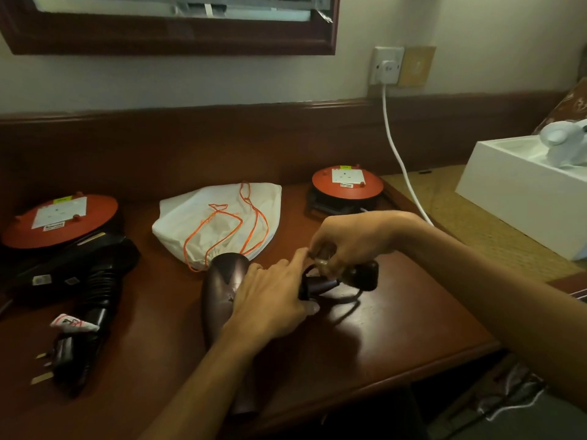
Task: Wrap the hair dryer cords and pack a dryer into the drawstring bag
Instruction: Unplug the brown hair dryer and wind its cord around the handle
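Observation:
A dark maroon hair dryer [222, 281] lies on the wooden desk [397, 328], its barrel pointing toward a white drawstring bag [222, 214] with orange strings. My left hand [273, 300] grips the dryer's handle. My right hand [349, 239] pinches the dark cord [346, 296] close to its plug [365, 274], just right of the handle. A loop of cord trails on the desk below. A second black hair dryer [85, 274] lies at the left, its cord bundled and its plug [63, 360] toward the front edge.
Two round red-topped devices stand on the desk, one at the far left [60, 220], one at the back right [346, 185]. A white cable [397, 147] hangs from a wall socket [386, 66]. A white box [521, 185] sits on the right.

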